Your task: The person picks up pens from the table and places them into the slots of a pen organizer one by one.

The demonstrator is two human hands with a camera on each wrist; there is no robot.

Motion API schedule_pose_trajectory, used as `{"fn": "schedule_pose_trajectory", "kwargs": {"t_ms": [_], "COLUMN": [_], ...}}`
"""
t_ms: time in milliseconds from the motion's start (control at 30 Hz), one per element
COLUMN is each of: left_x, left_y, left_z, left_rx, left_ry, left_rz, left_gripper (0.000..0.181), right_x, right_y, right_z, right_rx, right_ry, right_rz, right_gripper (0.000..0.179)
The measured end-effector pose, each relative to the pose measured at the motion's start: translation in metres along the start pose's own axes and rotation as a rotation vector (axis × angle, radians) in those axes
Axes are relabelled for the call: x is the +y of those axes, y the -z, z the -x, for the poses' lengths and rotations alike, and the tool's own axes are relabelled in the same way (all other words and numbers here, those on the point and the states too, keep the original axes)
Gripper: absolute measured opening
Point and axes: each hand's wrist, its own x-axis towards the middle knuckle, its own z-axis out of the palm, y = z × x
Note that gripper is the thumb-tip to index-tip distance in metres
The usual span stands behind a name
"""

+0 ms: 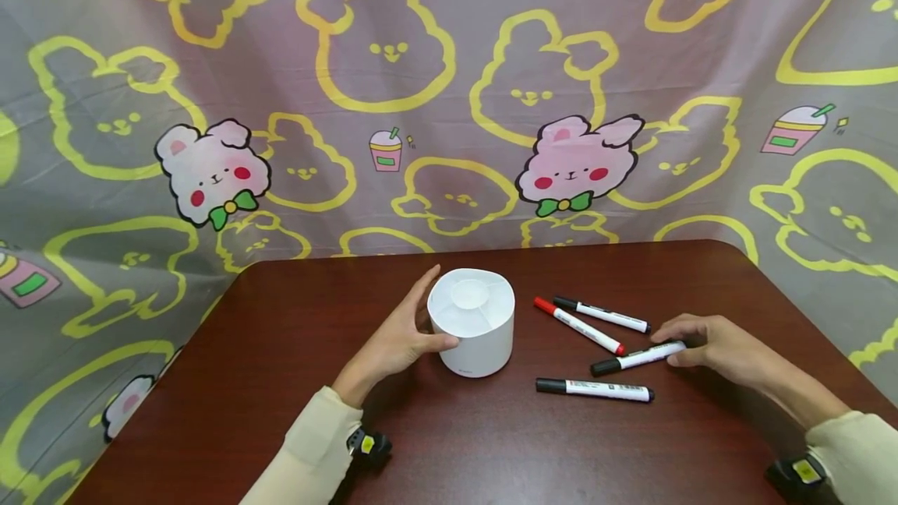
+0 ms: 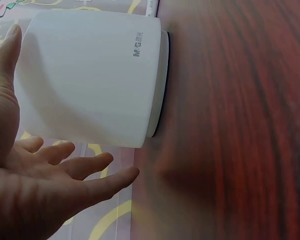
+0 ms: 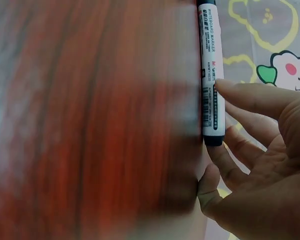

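A white round desk organizer (image 1: 471, 353) with divided compartments stands on the table. My left hand (image 1: 401, 337) is at its left side, the thumb by the near rim and the index finger along the far left. In the left wrist view, the fingers of that hand (image 2: 45, 185) are spread and fairly straight beside the organizer wall (image 2: 90, 75). My right hand (image 1: 715, 349) pinches the white end of a black-capped whiteboard marker (image 1: 641, 357) between thumb and fingers. The right wrist view shows this marker (image 3: 210, 65) at the thumb tip, close over the table.
Beside the pinched marker lie a red marker (image 1: 578, 326), a black marker (image 1: 603, 314) behind it and another black marker (image 1: 596, 390) nearer me. The dark red wooden table (image 1: 449, 443) ends at a patterned curtain (image 1: 449, 139).
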Motion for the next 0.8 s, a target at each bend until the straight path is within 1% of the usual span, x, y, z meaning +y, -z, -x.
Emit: {"fn": "schedule_pose_trajectory", "kwargs": {"t_ms": [133,200,367,500,600,800], "left_x": [-0.0006,-0.0006,-0.0003,-0.0007,-0.0010,-0.0001], "left_y": [-0.0027,-0.0038,-0.0061,-0.0072,-0.0077,-0.0075], "left_z": [-0.0009,-0.0011,-0.0015,-0.0018,-0.0021,-0.0020], "left_rx": [-0.005,0.004,0.046,0.061,0.062,0.061], "left_ry": [-0.005,0.003,0.016,0.009,0.011,0.014], "left_rz": [0.028,0.029,-0.015,-0.033,-0.021,-0.022], "left_gripper": [0.116,0.116,0.115,0.115,0.116,0.115], "right_x": [0.0001,-0.0006,-0.0020,0.0004,0.0021,-0.0015], "right_y": [-0.0025,-0.0037,-0.0064,-0.0091,-0.0103,-0.0071], "right_z": [-0.0013,-0.0018,-0.0018,-0.0017,-0.0018,-0.0010], "right_rx": [0.006,0.013,0.033,0.069,0.083,0.070], "right_ry": [0.027,0.033,0.029,0.090,0.121,0.049], "right_rz": [0.009,0.027,0.062,0.073,0.081,0.104], "right_gripper": [0.020,0.020,0.019,0.019,0.020,0.018]}}
